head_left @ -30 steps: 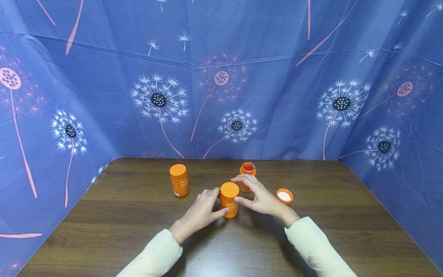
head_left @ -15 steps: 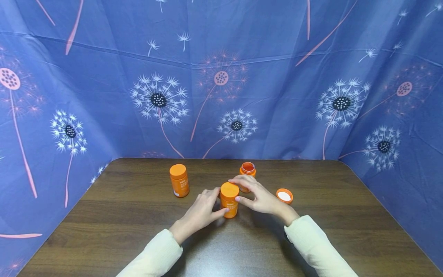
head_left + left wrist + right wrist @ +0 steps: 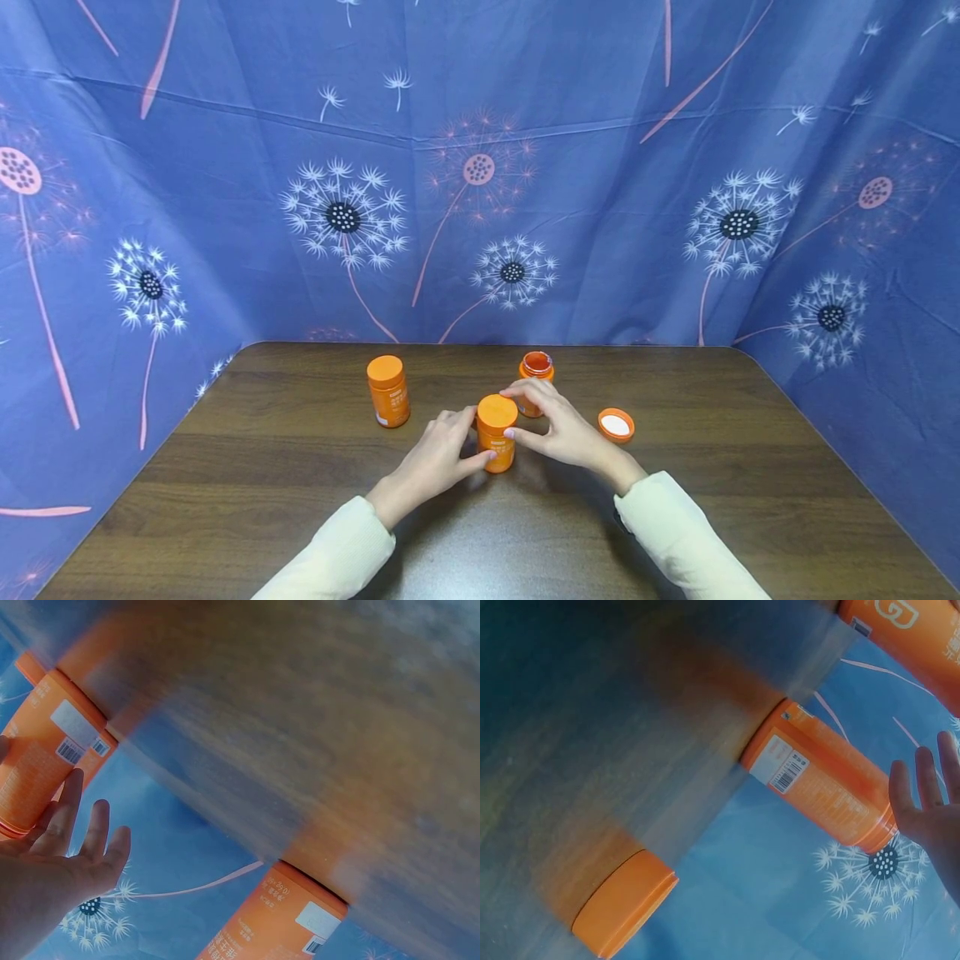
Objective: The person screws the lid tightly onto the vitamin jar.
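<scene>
Upright on the table, an orange bottle (image 3: 497, 450) with a closed orange cap (image 3: 497, 412) stands between both hands. My left hand (image 3: 442, 450) grips the bottle's body, thumb across its front and fingers round its left side. At the cap's right side, my right hand (image 3: 558, 425) holds the rim between thumb and fingertips. In the left wrist view, the left hand's other fingers (image 3: 96, 832) spread away from the bottle. A second bottle (image 3: 531, 408), uncapped with its red mouth showing, stands behind the right hand, which partly covers it.
A third orange bottle (image 3: 388, 396), capped, stands at the back left. On the right, a loose orange cap (image 3: 617, 425) lies with its white inside up. Blue dandelion-print cloth (image 3: 480, 275) surrounds the brown wooden table (image 3: 225, 483) at the back and sides.
The right hand's thumb and fingertips shift slightly back and forth around the cap. The left hand and the bottle stay in place.
</scene>
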The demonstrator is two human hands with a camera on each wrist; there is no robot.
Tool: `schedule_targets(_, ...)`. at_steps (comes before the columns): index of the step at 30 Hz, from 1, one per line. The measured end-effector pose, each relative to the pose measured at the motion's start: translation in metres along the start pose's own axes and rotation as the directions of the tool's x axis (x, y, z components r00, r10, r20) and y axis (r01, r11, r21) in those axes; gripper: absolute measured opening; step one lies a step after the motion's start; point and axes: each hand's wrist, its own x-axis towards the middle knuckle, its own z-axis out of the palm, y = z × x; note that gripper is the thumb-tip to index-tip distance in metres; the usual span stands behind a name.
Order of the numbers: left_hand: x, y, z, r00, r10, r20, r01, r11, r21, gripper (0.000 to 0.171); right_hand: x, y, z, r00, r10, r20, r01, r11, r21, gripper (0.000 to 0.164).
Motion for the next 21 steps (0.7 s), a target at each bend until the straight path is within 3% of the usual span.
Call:
schedule_targets(14,0.0008,0.0010,-0.0014,0.999,-0.016,0.028,0.016,1.000,-0.004,0.054,0.0003,-0.0010,-0.0011,0.999,-0.007,0.046,0.008,1.000,-0.013,0.050)
schedule_targets(21,0.0014,0.0025,-0.0007,1.000,-0.011,0.015,0.011,1.000,0.018,0.052,0.0007,-0.0014,0.0004,1.000,-0.023,0.005,0.023,0.999,-0.043,0.046)
